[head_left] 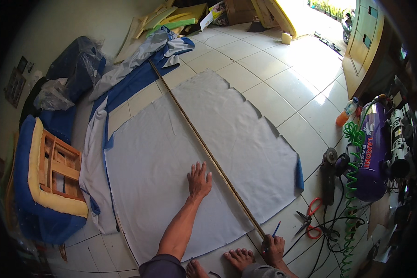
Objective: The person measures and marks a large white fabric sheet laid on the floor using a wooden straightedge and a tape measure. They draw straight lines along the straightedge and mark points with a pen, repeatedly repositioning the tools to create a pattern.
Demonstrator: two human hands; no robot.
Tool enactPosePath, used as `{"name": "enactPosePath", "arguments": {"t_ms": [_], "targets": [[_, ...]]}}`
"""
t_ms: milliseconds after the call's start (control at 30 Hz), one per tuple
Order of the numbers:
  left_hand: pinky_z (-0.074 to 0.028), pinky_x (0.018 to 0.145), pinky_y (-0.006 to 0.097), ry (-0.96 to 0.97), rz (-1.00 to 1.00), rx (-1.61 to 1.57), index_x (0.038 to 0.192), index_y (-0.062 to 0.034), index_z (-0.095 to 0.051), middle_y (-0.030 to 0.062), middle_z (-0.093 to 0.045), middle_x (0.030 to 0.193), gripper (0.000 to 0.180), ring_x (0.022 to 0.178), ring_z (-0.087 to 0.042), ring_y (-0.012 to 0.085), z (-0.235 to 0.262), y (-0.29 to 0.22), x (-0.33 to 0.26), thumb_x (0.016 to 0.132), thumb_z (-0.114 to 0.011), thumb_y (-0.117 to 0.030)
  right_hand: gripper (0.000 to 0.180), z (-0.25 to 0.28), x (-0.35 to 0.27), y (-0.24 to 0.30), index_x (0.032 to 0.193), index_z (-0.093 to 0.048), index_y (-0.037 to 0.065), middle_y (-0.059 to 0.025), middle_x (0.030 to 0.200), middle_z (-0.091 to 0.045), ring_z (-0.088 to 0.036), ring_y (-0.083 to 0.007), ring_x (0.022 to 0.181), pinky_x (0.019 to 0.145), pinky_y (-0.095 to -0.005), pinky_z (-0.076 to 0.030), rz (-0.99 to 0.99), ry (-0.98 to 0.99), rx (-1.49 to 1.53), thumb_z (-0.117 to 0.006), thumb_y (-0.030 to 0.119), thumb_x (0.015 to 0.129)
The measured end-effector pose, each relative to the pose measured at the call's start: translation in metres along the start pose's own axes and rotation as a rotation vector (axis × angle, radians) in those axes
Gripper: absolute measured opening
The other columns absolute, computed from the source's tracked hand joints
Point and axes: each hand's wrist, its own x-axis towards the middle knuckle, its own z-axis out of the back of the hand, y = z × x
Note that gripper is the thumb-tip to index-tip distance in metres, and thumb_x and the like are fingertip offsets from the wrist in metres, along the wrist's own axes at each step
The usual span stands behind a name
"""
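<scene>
A large grey sheet of fabric point(180, 153) lies flat on the tiled floor. Across it runs a long thin wooden stick point(204, 143), from the far left to the near right. My left hand point(199, 180) presses flat on the fabric, fingers spread, just left of the stick. My right hand point(272, 249) is at the stick's near end, off the fabric's edge, holding a blue pen point(275, 229) upright. My bare feet point(238, 258) show at the bottom edge.
Red-handled scissors point(310, 217), a black power tool point(329, 176) and a purple air compressor point(373, 153) with a green coiled hose point(352, 185) sit on the right. A blue cushion with a wooden frame point(53, 176) lies left. Blue and grey fabric point(139, 65) and foam pieces point(176, 18) lie beyond.
</scene>
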Motion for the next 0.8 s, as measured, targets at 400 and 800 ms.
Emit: {"name": "enactPosePath", "arguments": {"t_ms": [400, 800], "targets": [[-0.004, 0.118, 0.078, 0.128, 0.089, 0.02, 0.167, -0.0246, -0.024, 0.0093, -0.024, 0.172, 0.076, 0.159, -0.016, 0.0374, -0.011, -0.035, 0.048, 0.103, -0.049, -0.056, 0.05, -0.007, -0.001, -0.012, 0.119, -0.061, 0.008, -0.0138, 0.097, -0.057, -0.054, -0.0343, 0.092, 0.081, -0.0494, -0.041, -0.054, 0.046, 0.022, -0.076, 0.008, 0.072], [-0.015, 0.112, 0.082, 0.062, -0.013, 0.084, 0.164, -0.024, -0.03, 0.0042, -0.02, 0.174, 0.074, 0.157, -0.019, 0.0367, -0.032, -0.007, 0.061, 0.101, -0.055, -0.054, 0.056, -0.007, -0.002, -0.019, 0.123, -0.06, 0.005, -0.0156, 0.105, -0.059, -0.057, -0.0345, 0.097, 0.087, -0.0469, -0.043, -0.065, 0.05, 0.053, -0.082, 0.011, 0.072]]}}
